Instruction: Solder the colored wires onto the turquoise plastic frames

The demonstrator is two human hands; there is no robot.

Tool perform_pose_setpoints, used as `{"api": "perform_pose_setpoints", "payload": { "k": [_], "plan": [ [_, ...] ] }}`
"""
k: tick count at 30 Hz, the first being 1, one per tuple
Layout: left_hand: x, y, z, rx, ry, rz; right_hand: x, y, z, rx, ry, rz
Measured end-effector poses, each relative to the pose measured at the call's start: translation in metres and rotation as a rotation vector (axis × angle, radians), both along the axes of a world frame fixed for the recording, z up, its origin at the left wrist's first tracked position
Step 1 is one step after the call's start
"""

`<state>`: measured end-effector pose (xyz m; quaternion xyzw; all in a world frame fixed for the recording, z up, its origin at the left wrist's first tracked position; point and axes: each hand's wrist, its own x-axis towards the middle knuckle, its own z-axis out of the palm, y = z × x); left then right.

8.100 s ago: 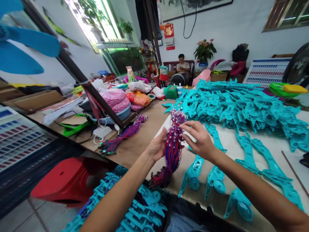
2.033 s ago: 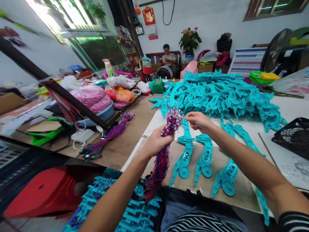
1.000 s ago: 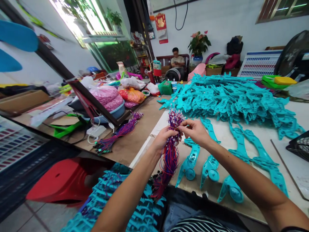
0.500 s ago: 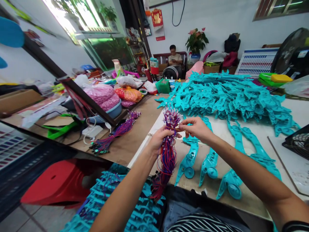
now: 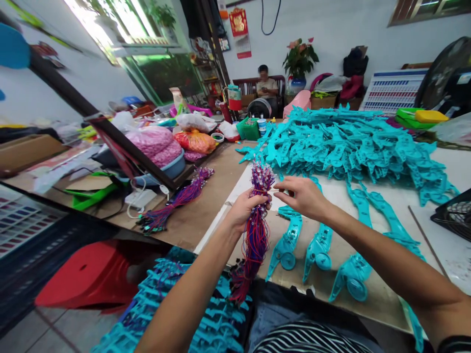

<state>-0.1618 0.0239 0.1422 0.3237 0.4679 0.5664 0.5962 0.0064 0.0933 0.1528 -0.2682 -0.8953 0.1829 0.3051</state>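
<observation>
Gripping wire bundle (image 5: pixel 256 236) in left hand (image 5: pixel 243 210), above near edge of worktop (image 5: pixel 221 179); apparently pinching 1 thin strand (image 5: pixel 274 190) at bundle's side with right hand (image 5: pixel 302 196), fingertips together. Best to keep bundle steady, strand lightly tensioned, avoiding snags.

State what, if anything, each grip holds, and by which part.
The left grip holds the wire bundle near its upper end. The right grip pinches a thin strand beside it; by which part of the strand cannot be told.
</observation>
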Motion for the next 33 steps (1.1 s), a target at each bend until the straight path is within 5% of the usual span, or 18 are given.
{"api": "perform_pose_setpoints", "payload": {
  "k": [7,13,20,24,28,33],
  "plan": [
    [0.002,-0.003,0.01,-0.061,-0.063,-0.12,0.018,0.0,0.005,0.374,-0.02,0.041],
    [0.013,0.001,0.005,0.008,0.415,-0.008,0.022,-0.009,0.015,0.439,0.072,0.089],
    [0.034,-0.005,0.005,0.138,0.978,-0.119,0.015,0.022,0.047,-0.025,0.047,-0.156],
    [0.039,-0.017,0.014,0.277,1.082,-0.182,0.011,0.048,0.055,-0.474,0.091,-0.173],
    [0.036,-0.023,0.024,0.269,0.991,-0.132,0.009,0.055,0.034,-0.862,0.241,-0.255],
    [0.002,-0.028,0.033,0.117,0.694,0.065,0.014,0.053,-0.008,-0.931,0.443,-0.297]
  ]
}}
